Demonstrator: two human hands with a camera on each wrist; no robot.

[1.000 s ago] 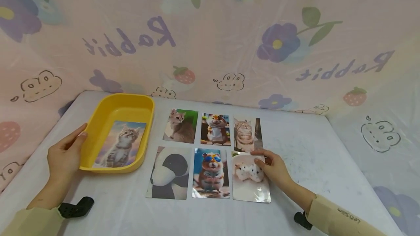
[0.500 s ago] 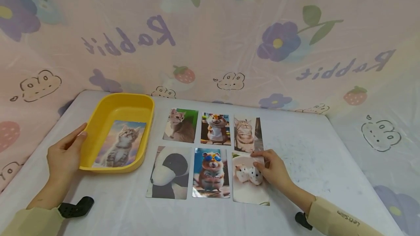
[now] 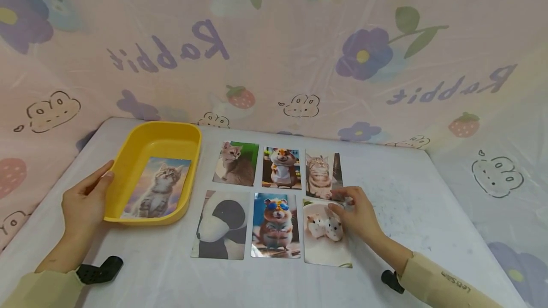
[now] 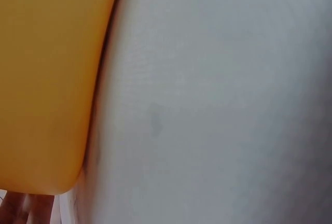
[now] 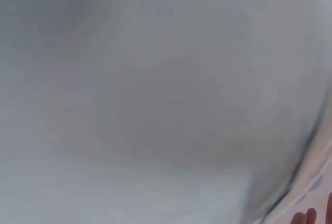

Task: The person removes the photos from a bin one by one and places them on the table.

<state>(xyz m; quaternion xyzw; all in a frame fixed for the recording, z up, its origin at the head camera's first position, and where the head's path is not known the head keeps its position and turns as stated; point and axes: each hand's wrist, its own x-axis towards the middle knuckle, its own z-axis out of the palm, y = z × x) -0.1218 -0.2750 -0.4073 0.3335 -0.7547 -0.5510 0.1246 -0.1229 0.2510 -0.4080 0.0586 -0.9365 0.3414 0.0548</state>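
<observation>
My left hand [image 3: 85, 201] grips the left wall of a yellow plastic tray [image 3: 171, 132], thumb at the rim. Inside the tray lies a kitten photo card [image 3: 156, 191]. The tray's outer wall [image 4: 46, 79] fills the left of the left wrist view. My right hand [image 3: 363, 215] is over the right end of two rows of photo cards. Its thumb is above the top edge of a card with two white hamsters [image 3: 323, 248], and its index finger overlaps the lower edge of a card with an eyes-closed cat [image 3: 318, 172]. Nothing is held between these fingers.
Other cards lie flat: a grey cat on green [image 3: 237, 165], a hamster in an apron [image 3: 281, 169], a black-and-white animal [image 3: 220, 227] and a hamster in sunglasses [image 3: 276, 225]. They rest on a white-covered table [image 3: 406, 203]. A printed curtain [image 3: 274, 51] rises behind.
The hamster card has settled flat and my right hand has let go of it. That hand has shifted slightly up to the cat card's lower edge. My left hand and the tray have stayed put.
</observation>
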